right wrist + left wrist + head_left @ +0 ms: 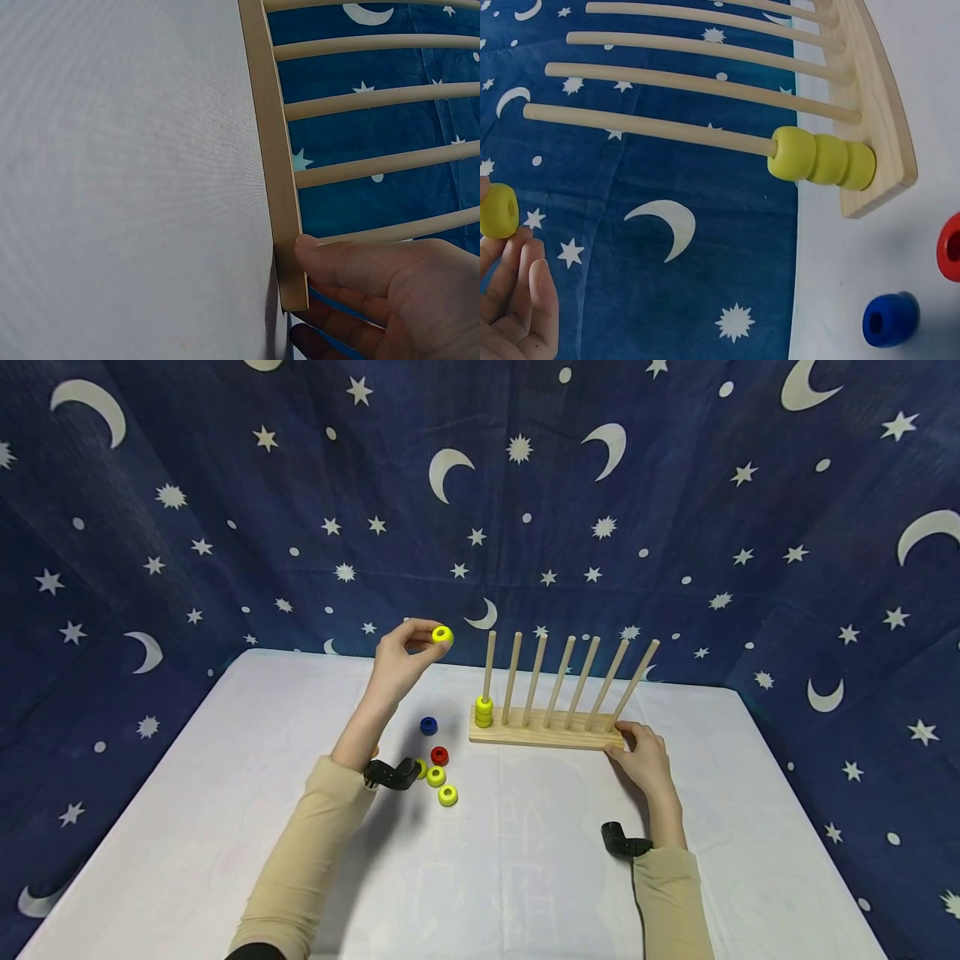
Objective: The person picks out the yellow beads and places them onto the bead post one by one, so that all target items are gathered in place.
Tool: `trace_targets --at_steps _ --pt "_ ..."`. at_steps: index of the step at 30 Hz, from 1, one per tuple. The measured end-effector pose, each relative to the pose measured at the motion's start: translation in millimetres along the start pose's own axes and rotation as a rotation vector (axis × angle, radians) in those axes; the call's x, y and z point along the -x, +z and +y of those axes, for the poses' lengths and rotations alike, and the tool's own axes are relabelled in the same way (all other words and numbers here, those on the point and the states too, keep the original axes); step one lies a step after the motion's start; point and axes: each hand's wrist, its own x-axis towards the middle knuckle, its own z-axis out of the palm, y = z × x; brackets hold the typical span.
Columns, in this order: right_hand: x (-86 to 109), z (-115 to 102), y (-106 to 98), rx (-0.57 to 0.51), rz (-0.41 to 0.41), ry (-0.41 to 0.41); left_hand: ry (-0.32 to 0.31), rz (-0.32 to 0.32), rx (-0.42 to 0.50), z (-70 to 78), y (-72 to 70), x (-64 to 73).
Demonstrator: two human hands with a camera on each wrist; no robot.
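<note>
Peg rack [547, 737]: long axis left-right on bench [540, 860], pegs [536, 672] upright. Left hand [401, 660], raised, pinches yellow bead [443, 638]; right hand [643, 762] clamped on rack's right end.

In the head view, your left wrist camera [399, 774] partly covers one yellow bead [422, 769]; an orange sliver [376, 751] at its eleven o'clock is too small to identify. The left wrist view crops the red bead [949, 234] past three o'clock, your left hand [517, 326] at eight. The right wrist view cuts the peg rack [279, 172] at twelve, its pegs [382, 99] around three.
</note>
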Motion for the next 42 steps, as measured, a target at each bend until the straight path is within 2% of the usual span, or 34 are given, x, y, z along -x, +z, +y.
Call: trace_targets --at_steps 17,32,42 --pt "0.8 -3.1 -0.2 -0.006 0.013 -0.011 0.082 -0.021 0.044 18.7 17.6 -8.3" --pt "0.9 -1.7 -0.2 0.009 0.007 -0.013 0.063 -0.062 0.076 28.0 35.5 -15.2" --pt "1.4 -1.2 -0.6 0.014 0.004 -0.013 0.083 -0.077 0.062 31.5 42.8 -16.2"
